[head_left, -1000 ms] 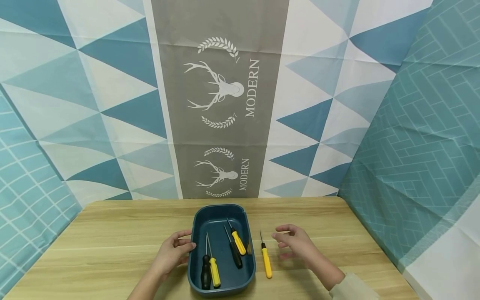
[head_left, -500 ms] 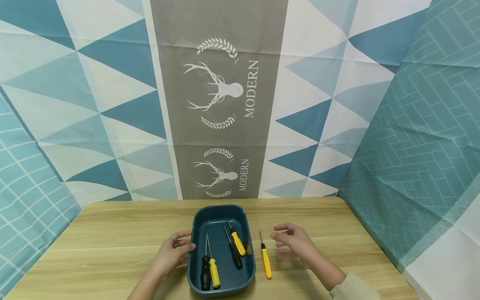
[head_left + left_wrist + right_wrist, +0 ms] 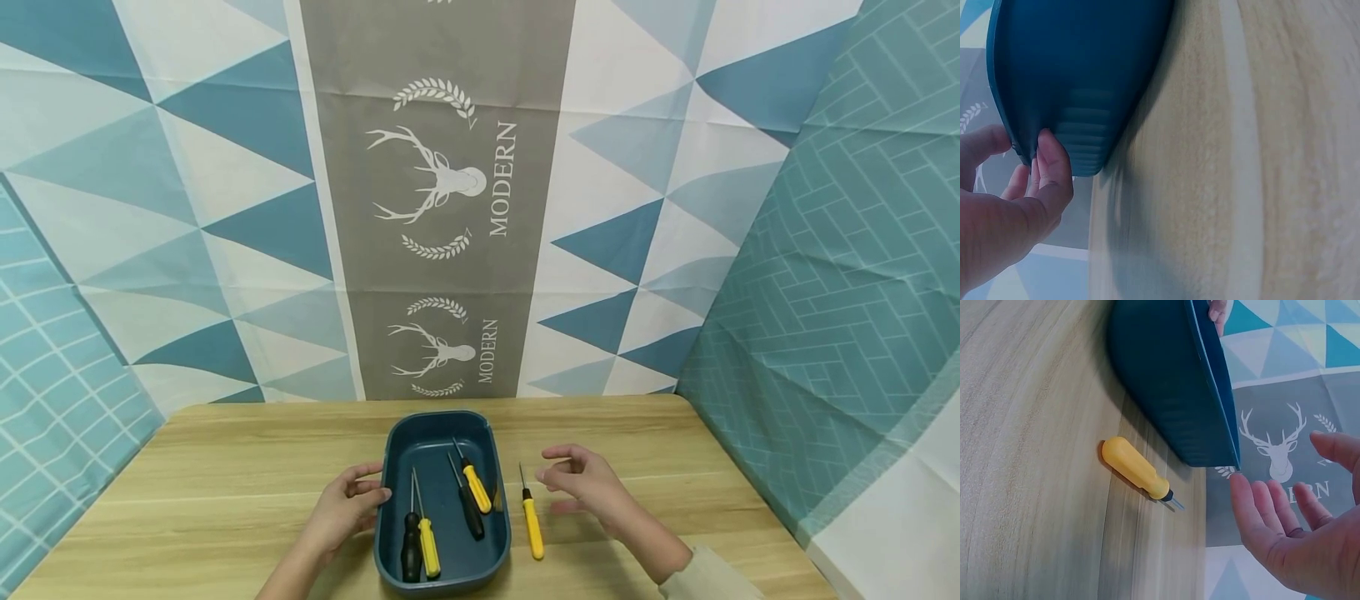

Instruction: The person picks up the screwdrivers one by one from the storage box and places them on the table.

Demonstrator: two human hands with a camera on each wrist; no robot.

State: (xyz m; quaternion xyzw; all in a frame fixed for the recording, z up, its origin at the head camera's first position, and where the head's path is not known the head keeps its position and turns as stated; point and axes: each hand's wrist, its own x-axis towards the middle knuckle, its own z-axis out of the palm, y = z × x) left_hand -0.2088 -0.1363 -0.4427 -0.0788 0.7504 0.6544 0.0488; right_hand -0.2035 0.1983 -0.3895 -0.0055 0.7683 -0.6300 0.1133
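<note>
Your L hand pinches tray at rim: don't tilt it. R hand empty, fingers relaxed; lift outer driver by handle.

White "MODERN" lettering, printed twice, beside deer-head emblems, on grey backdrop panel

From where I stand, a loose, pale cream sleeve covers the right forearm toward five o'clock in the head view, plain cloth, a little crumpled, its edge ending short of the wrist. Past that edge the right hand is bare, with slim fingers rounded at the tips and faint creases at the joints. Around seven o'clock, the left forearm and left hand are bare as far as they show.
</note>
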